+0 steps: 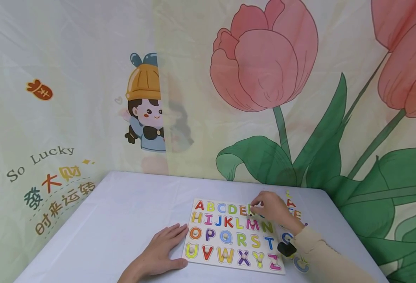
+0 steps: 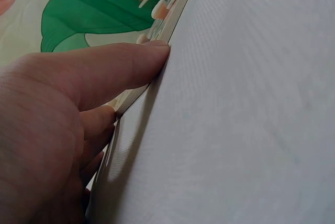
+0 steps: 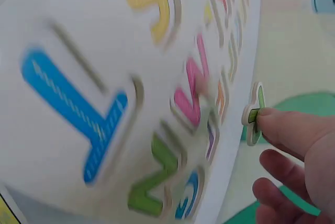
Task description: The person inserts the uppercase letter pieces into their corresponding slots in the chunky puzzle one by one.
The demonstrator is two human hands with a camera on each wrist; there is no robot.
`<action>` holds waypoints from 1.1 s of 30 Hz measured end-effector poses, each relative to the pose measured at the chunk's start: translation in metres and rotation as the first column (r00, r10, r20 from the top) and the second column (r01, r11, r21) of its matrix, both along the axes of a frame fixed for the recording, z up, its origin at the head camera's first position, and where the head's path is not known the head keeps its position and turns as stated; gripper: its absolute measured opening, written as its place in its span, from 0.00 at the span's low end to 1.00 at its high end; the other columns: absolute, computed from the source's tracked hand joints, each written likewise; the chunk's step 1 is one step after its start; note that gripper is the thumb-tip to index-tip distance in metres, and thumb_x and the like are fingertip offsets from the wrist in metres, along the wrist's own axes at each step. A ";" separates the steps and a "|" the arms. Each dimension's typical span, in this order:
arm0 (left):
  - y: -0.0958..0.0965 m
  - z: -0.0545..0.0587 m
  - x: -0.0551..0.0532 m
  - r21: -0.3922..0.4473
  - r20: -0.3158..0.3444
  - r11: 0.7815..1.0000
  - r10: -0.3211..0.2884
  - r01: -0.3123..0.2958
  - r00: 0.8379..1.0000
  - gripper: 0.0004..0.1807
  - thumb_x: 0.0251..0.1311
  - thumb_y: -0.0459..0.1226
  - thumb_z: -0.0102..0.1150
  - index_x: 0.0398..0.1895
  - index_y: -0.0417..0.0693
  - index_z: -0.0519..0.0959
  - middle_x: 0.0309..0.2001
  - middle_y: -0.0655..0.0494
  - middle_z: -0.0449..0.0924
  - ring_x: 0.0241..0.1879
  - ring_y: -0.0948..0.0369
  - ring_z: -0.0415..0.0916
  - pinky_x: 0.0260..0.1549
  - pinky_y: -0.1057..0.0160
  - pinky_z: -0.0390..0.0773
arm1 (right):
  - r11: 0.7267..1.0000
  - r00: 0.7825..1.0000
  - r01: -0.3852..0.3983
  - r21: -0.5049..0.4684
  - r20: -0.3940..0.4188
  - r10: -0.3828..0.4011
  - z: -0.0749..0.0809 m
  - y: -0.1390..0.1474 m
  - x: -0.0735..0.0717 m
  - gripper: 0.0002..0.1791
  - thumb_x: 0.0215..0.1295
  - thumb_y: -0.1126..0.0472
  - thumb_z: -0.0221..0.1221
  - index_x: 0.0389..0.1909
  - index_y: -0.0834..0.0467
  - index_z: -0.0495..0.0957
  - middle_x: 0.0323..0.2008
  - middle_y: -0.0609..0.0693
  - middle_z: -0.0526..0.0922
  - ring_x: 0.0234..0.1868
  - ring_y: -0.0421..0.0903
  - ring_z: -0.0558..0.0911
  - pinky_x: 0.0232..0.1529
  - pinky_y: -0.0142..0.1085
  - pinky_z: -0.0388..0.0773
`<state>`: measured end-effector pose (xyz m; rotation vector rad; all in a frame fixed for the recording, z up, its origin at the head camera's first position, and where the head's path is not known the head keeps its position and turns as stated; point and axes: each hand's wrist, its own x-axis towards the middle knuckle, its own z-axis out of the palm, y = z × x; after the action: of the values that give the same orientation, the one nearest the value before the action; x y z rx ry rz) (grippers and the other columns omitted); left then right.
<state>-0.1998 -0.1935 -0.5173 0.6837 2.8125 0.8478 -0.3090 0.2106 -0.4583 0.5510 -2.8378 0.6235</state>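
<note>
Alphabet board, pale, flat on white table; coloured letters in four rows, several with knobs.

Left hand: at the board's left side, palm down, fingers extended, thumb spread away from them; thumb tip touching the board's edge near the lower-left corner, index fingertip at the left edge. Grips nothing.

Right hand: above the board's upper-right part, well apart from the left; thumb and forefinger pinched on one green letter piece, remaining fingers loosely bent. Piece held clear of the board, near its top row, beside the E.

Loose letter pieces: right of the board, partly hidden by the sleeved forearm.
</note>
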 end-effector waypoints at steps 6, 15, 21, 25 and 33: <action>0.000 0.000 -0.001 -0.013 0.009 1.000 0.007 -0.007 1.000 0.55 0.57 0.69 0.66 0.83 0.53 0.64 0.83 0.61 0.60 0.83 0.49 0.52 0.79 0.34 0.48 | 1.000 0.999 -0.018 -0.021 0.038 0.019 0.000 -0.019 0.026 0.03 0.61 0.58 0.77 0.32 0.47 0.92 0.32 0.40 0.82 0.32 0.38 0.74 0.32 0.31 0.74; 0.000 0.000 -0.001 -0.010 -0.003 1.000 0.002 -0.002 1.000 0.55 0.57 0.69 0.67 0.83 0.52 0.65 0.83 0.59 0.61 0.83 0.47 0.53 0.79 0.33 0.49 | 0.987 0.994 -0.107 0.117 0.002 0.107 -0.007 -0.037 0.050 0.05 0.60 0.53 0.78 0.29 0.45 0.92 0.29 0.36 0.78 0.30 0.33 0.71 0.29 0.29 0.70; 0.001 0.001 0.000 -0.014 -0.002 1.000 -0.004 0.003 1.000 0.55 0.58 0.68 0.67 0.83 0.52 0.64 0.83 0.59 0.61 0.83 0.47 0.53 0.79 0.32 0.50 | 0.982 0.988 -0.156 0.106 0.031 0.153 -0.009 -0.042 0.059 0.04 0.59 0.54 0.78 0.30 0.47 0.93 0.31 0.35 0.80 0.32 0.33 0.73 0.33 0.29 0.74; 0.001 0.002 0.000 -0.012 0.001 1.000 -0.006 0.006 1.000 0.54 0.58 0.67 0.67 0.83 0.51 0.64 0.83 0.59 0.61 0.83 0.47 0.53 0.78 0.32 0.50 | 0.979 0.983 -0.178 0.094 0.048 0.174 -0.012 -0.041 0.063 0.04 0.60 0.54 0.78 0.30 0.48 0.93 0.31 0.36 0.80 0.32 0.34 0.73 0.33 0.29 0.73; 0.001 0.002 0.001 -0.015 -0.004 1.000 -0.006 0.006 1.000 0.54 0.58 0.67 0.68 0.83 0.51 0.64 0.83 0.59 0.61 0.83 0.47 0.53 0.78 0.32 0.50 | 0.979 0.978 -0.201 0.048 0.072 0.197 -0.022 -0.037 0.062 0.03 0.62 0.54 0.77 0.32 0.47 0.93 0.30 0.35 0.79 0.29 0.32 0.71 0.29 0.28 0.71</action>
<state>-0.1992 -0.1921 -0.5151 0.6924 2.8157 0.8251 -0.2467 0.1740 -0.4800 0.8473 -2.8916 0.6091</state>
